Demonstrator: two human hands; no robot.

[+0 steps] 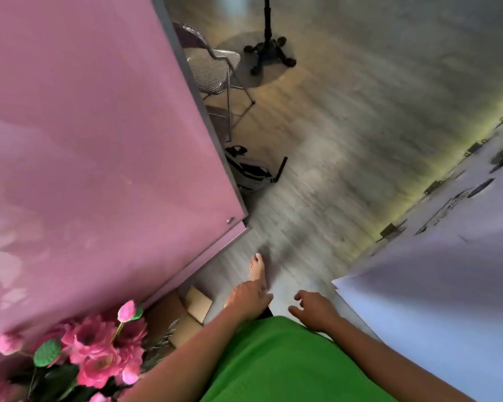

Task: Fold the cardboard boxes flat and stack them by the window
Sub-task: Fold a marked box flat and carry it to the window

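A: Both grips hold nothing. Left hand (249,297), low in the middle of the frame, has its fingers loosely spread and pointing down at the floor. Right hand (314,310), just right of it, hangs with fingers lightly curled, thumb apart, nothing inside.

B: And the boxes?

A: Brown cardboard boxes with open flaps (183,316) sit on the floor at lower left, tucked under the edge of the large pink glossy counter (99,140). Neither hand touches them; the left one is the nearer.

B: What else shows in this head view?

A: A bunch of pink artificial flowers with green leaves (99,352) fills the bottom left corner, beside the boxes. A green garment (276,364) covers the bottom centre between the forearms. One bare foot (257,269) stands on the grey wood-grain floor (346,140) just above the left hand. A folding metal chair with a checked seat (215,68) stands at upper centre, a black wheeled stand base (269,55) beyond it. A white panel with dark fittings (447,271) runs along the right side. The frame is blurred.
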